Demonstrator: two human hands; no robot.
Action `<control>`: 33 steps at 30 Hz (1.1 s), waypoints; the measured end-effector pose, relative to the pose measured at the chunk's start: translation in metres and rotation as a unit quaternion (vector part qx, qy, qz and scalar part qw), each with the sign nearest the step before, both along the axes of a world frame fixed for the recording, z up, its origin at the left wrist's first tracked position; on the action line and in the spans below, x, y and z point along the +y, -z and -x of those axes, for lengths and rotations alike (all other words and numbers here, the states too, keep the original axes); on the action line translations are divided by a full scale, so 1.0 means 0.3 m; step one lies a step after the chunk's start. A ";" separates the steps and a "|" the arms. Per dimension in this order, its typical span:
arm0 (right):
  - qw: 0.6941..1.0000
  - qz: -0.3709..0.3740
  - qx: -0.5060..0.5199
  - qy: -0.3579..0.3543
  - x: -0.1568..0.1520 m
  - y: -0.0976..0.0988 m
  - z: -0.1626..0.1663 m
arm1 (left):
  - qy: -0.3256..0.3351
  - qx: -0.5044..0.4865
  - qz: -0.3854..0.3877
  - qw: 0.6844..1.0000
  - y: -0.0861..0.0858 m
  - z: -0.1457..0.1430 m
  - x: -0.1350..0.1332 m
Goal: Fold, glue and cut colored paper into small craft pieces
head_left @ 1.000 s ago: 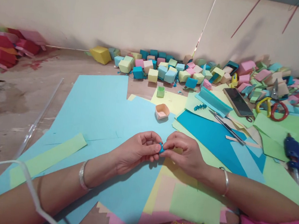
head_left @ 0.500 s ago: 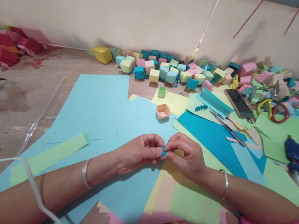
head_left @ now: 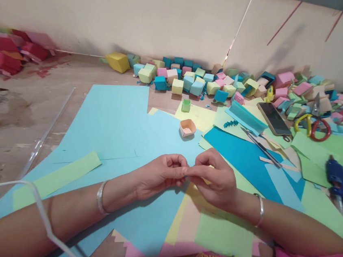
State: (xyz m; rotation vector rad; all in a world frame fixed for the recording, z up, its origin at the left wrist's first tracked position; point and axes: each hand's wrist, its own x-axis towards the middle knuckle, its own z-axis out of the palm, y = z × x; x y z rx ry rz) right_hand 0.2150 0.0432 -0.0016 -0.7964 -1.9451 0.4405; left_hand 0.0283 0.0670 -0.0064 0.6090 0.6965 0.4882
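Observation:
My left hand (head_left: 159, 174) and my right hand (head_left: 213, 178) meet fingertip to fingertip low over the light blue paper sheet (head_left: 113, 130). Both hands are pinched shut on a tiny piece of blue paper (head_left: 185, 176), almost wholly hidden between the fingers. Each wrist wears a silver bangle. A small peach paper box (head_left: 187, 127) sits open on the sheets just beyond my hands, and a small green paper box (head_left: 186, 104) lies further back.
Several coloured paper cubes (head_left: 194, 82) line the wall. To the right lie a phone (head_left: 274, 118), scissors (head_left: 312, 126), a blue glue gun (head_left: 339, 182), a thin metal tool (head_left: 261, 145) and coloured sheets. A light green strip (head_left: 56, 177) lies left; red paper piles (head_left: 4, 51) sit far left.
My fingertips have closed tighter over the little blue piece, which showed plainly before and is now nearly hidden. The hands stay in the same place.

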 end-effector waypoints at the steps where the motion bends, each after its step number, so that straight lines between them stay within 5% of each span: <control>1: 1.000 -0.016 -0.003 0.001 0.006 -0.001 -0.003 | -0.015 -0.004 0.003 1.000 0.001 -0.002 0.000; 5: 0.999 -0.042 -0.016 -0.007 0.024 -0.013 -0.015 | -0.048 -0.010 0.017 0.999 0.000 -0.002 0.002; 13: 0.997 -0.055 -0.028 -0.041 0.026 -0.031 -0.034 | 0.031 0.006 -0.046 0.998 -0.014 -0.008 -0.018; 19: 0.996 -0.076 -0.032 -0.023 0.034 0.005 -0.028 | -0.063 0.009 -0.120 0.991 -0.018 0.000 -0.019; 29: 0.998 -0.009 -0.035 -0.044 0.036 0.012 -0.027 | -0.137 0.078 -0.147 0.976 -0.011 0.007 0.000; 33: 0.996 0.090 -0.015 0.018 0.029 0.020 -0.027 | -0.125 0.103 -0.152 0.975 -0.015 0.009 0.003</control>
